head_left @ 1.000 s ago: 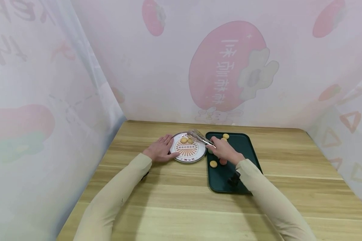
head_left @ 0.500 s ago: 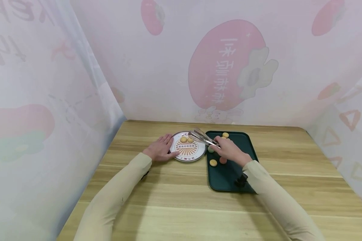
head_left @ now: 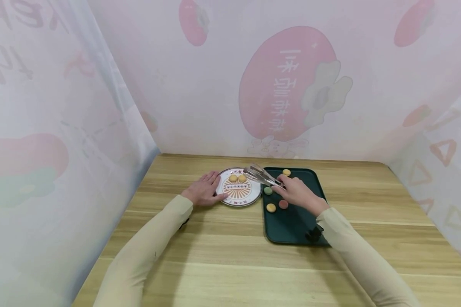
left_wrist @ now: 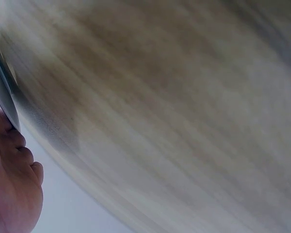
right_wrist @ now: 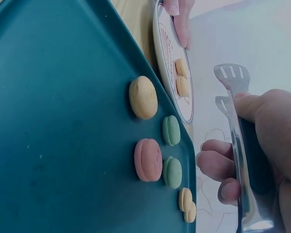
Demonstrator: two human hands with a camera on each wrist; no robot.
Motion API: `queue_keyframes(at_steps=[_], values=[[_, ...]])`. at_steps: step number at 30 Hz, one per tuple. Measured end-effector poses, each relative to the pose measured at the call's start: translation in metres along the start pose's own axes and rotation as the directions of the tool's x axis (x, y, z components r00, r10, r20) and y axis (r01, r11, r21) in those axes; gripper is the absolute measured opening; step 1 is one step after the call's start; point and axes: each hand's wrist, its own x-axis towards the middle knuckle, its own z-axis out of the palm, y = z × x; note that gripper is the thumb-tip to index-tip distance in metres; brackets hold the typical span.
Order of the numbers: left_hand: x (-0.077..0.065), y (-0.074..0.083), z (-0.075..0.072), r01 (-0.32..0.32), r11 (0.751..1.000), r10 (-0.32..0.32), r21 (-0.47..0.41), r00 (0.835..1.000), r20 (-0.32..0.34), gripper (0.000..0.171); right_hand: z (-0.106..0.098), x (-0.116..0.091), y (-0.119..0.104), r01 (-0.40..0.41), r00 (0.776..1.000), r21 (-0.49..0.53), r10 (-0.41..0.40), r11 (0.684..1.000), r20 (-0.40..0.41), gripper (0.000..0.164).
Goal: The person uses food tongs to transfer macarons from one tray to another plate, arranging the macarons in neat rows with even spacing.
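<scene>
My right hand (head_left: pixel 299 195) grips metal tongs (head_left: pixel 258 175) above the green tray. Their slotted tips stand apart near the plate's right edge, with nothing between them in the right wrist view. My left hand (head_left: pixel 203 190) rests at the left rim of a round printed plate (head_left: pixel 238 202), fingers straight and thumb over the edge. On the plate two yellow macarons (right_wrist: pixel 182 77) sit side by side. The tray holds a yellow macaron (right_wrist: pixel 143 98), a pink macaron (right_wrist: pixel 148 160), two green macarons (right_wrist: pixel 171 130) and a pair of yellow ones (right_wrist: pixel 185 200) at the far end.
The dark green tray (head_left: pixel 292 232) lies right of the plate, its raised rim close to it. Both stand toward the back of a wooden table (head_left: pixel 230 264). Printed fabric walls (head_left: pixel 199 106) rise behind and at both sides.
My right hand and the tongs have drawn back to the right from over the plate, uncovering the two yellow macarons there and a green one on the tray. My left hand stays put.
</scene>
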Motion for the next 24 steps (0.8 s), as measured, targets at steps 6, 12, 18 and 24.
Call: queue_keyframes(at_steps=[6,12,18,24], values=[[0.001,-0.001,0.003,-0.003,1.000,0.003,-0.003,1.000,-0.010,0.098,-0.002,-0.008,0.005,0.018,1.000,-0.016,-0.018,1.000,-0.020,0.029],[0.001,-0.001,0.003,0.001,1.000,-0.001,-0.007,1.000,-0.019,0.099,-0.004,-0.015,0.010,0.008,0.999,-0.014,-0.009,1.000,-0.034,0.029],[0.001,-0.001,0.004,-0.007,1.000,0.007,-0.012,1.000,-0.028,0.099,-0.006,-0.020,0.015,-0.014,1.000,-0.004,0.014,1.000,-0.025,0.034],[0.004,-0.001,0.006,-0.004,1.000,0.004,-0.019,1.000,-0.027,0.099,-0.008,-0.030,0.019,-0.007,0.999,-0.014,0.007,1.000,-0.031,0.033]])
